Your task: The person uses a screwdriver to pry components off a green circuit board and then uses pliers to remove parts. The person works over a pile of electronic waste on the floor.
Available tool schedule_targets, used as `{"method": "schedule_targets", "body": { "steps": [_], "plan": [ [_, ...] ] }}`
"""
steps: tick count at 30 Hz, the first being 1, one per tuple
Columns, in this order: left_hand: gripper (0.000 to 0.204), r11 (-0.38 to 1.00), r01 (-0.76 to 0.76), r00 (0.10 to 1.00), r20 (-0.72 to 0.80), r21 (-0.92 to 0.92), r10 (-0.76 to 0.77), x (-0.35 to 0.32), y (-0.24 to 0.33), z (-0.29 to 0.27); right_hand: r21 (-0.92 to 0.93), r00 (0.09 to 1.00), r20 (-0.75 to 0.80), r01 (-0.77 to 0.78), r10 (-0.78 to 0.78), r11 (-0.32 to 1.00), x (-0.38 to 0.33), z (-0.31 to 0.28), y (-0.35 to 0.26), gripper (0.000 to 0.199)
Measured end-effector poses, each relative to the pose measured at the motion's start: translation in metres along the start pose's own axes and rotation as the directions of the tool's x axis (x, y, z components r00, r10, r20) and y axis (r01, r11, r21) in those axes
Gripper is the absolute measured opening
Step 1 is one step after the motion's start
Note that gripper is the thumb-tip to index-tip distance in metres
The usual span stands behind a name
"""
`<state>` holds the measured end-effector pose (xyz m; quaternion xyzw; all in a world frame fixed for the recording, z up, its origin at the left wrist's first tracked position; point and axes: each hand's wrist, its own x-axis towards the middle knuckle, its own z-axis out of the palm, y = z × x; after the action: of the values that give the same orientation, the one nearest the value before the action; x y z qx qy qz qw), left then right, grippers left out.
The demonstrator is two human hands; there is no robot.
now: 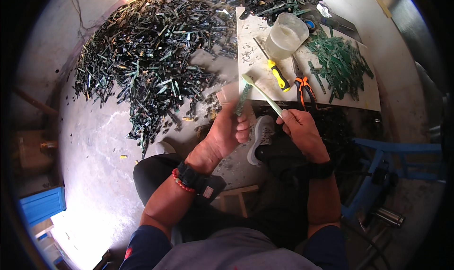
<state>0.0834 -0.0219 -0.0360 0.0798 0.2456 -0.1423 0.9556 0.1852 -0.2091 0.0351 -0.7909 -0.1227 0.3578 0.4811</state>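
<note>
My left hand [228, 132] is closed, its fingers partly smeared by motion, around a narrow green circuit board strip [243, 99] that points up. In my right hand [302, 130] is the end of a pale green toothbrush [266, 96], pinched between thumb and fingers. The brush head lies against or just over the strip's upper end; I cannot tell which. Beyond my hands, a yellow and black screwdriver [278, 75] and orange-handled pliers [303, 87] rest on a white board [253, 26]. A cloudy clear plastic container [286, 36] stands behind them.
A large heap of dark strips [151, 57] covers the floor at far left. Several green strips [338, 64] are piled on the board's right side, near a blue tape roll [309, 25]. A blue metal frame [373, 175] stands at right, and a blue box [43, 206] at left.
</note>
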Motion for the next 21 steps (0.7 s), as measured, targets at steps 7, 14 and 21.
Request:
{"method": "schedule_targets", "body": {
  "steps": [7, 14, 21],
  "plan": [
    [0.047, 1.000, -0.003, 0.999, 0.041, 0.019, 0.003, -0.009, -0.002, 0.012, 0.005, 1.000, -0.023, 0.001, -0.001, 1.000, 0.001, 0.005, 0.000, 0.035],
    [0.048, 0.999, -0.041, 0.999, -0.033, 0.011, 0.042, -0.012, 0.002, 0.015, 0.070, 0.998, -0.063, -0.018, 0.023, 0.997, -0.003, -0.003, -0.008, 0.032],
    [0.046, 0.997, -0.077, 0.996, -0.036, -0.014, 0.077, -0.009, 0.002, 0.011, -0.254, 0.979, -0.137, 0.114, -0.152, 0.960, -0.002, -0.012, 0.003, 0.032]
  ]
}}
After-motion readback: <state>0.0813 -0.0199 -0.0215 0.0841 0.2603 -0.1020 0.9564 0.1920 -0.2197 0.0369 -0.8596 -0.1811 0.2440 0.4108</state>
